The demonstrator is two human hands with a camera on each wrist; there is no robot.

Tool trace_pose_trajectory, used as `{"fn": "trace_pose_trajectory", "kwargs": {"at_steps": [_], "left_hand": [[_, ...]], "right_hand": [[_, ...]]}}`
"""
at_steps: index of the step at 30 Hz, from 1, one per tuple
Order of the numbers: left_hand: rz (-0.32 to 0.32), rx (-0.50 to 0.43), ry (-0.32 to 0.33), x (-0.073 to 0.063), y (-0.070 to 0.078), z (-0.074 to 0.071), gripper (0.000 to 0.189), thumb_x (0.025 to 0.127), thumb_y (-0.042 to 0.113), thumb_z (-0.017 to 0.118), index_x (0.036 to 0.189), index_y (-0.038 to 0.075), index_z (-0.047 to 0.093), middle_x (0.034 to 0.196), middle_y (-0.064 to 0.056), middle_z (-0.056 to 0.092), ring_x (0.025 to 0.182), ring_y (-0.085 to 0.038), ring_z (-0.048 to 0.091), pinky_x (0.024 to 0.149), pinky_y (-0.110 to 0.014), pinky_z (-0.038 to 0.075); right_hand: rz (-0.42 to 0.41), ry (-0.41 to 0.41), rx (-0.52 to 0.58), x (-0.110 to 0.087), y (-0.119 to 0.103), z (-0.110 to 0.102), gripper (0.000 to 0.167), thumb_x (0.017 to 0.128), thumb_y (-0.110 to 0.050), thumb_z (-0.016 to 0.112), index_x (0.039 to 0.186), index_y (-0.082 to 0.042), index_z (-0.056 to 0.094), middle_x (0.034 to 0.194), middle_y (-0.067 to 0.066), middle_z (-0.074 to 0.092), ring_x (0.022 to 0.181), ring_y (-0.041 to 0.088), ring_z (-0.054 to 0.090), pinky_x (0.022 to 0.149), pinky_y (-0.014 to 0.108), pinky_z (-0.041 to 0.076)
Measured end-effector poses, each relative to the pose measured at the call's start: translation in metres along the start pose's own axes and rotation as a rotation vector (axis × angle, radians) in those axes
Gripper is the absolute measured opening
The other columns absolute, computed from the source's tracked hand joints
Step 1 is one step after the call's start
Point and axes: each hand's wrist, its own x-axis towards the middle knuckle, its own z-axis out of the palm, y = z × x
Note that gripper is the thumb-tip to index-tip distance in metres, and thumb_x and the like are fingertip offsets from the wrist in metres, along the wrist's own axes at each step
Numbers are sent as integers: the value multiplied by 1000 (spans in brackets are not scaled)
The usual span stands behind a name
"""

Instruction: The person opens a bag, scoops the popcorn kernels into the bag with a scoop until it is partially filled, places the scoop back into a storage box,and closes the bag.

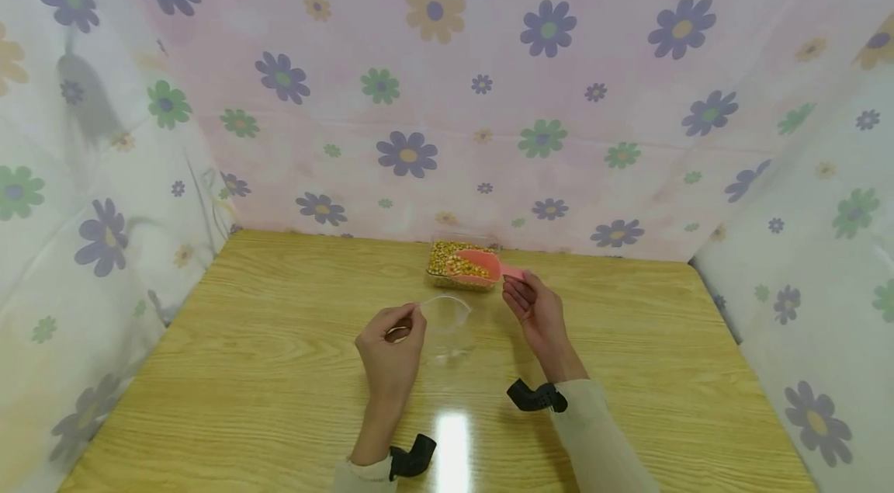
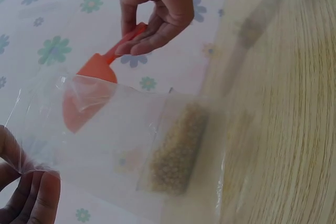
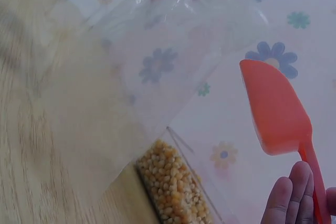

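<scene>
My right hand (image 1: 538, 312) grips the handle of a coral-red scoop (image 1: 485, 260) that carries corn kernels (image 1: 466, 268). The scoop is held over a clear rectangular container (image 1: 462, 285) filled with yellow kernels. With thumb and fingertips, my left hand (image 1: 394, 345) pinches the rim of a clear plastic bag (image 1: 447, 334), whose mouth stands open. The bag hangs just in front of the container. In the left wrist view, the bag (image 2: 121, 145) overlaps the scoop's blade (image 2: 86, 100) and the kernel container (image 2: 178, 150), and both show through the film.
A wood-grain table (image 1: 279, 384) carries everything. Flower-printed cloth (image 1: 475, 112) rises behind it and along both sides. Each wrist wears a black camera mount, one at the left wrist (image 1: 412, 456) and one at the right wrist (image 1: 536, 396).
</scene>
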Motion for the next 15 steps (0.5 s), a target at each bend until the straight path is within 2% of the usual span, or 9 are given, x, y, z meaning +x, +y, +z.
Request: {"fn": "trace_pose_trajectory", "kwargs": {"at_steps": [9,15], "left_hand": [[-7,19,1,1,-2,-2,12,89,-7,70,91,-3,80,78,-11,73,67,-9,67,60,-19,59],[3,34,6,2,-1,-2,11,88,-7,71,91,-3,81,78,-12,73,67,-13,68,59,-17,58]], "right_hand": [[-37,-31,-75,-19,-6,8,34,110,-22,48,91,-13,75,83,0,77,75,9,72,79,25,61],[-47,-42,-113,-30,-9,9,34,110,-20,48,90,-14,75,81,0,76,73,9,71,76,25,61]]}}
